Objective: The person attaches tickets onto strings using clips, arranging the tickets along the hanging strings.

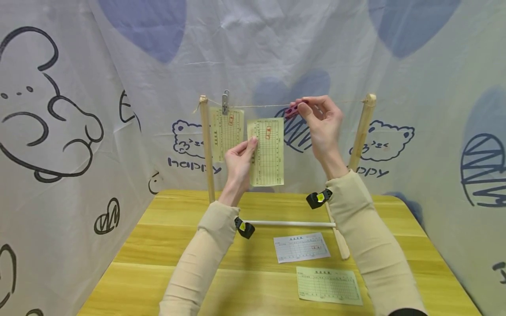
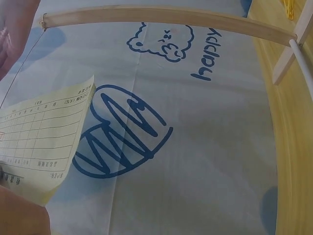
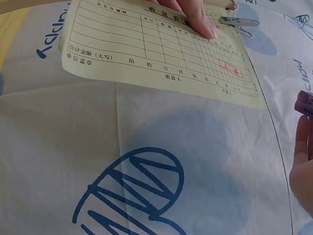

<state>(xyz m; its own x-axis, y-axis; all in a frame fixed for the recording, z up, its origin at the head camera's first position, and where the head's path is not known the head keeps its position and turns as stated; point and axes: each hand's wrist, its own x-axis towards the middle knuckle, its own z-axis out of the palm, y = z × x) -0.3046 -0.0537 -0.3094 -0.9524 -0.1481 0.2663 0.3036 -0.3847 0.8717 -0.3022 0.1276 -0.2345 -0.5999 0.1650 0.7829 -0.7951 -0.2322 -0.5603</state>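
Observation:
A pale yellow receipt slip (image 1: pixel 272 162) hangs upright in my left hand (image 1: pixel 237 166), which pinches its left edge between thumb and fingers. The slip's top lies just below the string (image 1: pixel 258 106). At the right, my right hand (image 1: pixel 326 129) pinches a dark red clothespin (image 1: pixel 291 110) close to the string; whether they touch, I cannot tell. In the right wrist view the clothespin (image 3: pixel 304 103) shows at the right edge, apart from the slip (image 3: pixel 117 46). Another yellow slip (image 1: pixel 221 136) hangs from the string under a grey clothespin (image 1: pixel 225 103).
Wooden posts (image 1: pixel 207 153) (image 1: pixel 362 131) hold the string at both ends. A white rod (image 1: pixel 290 224) crosses low between them. On the wooden table (image 1: pixel 138 254) lie a white slip (image 1: pixel 302 248) and a yellow slip (image 1: pixel 329 286). A printed cloth (image 1: pixel 253 44) hangs behind.

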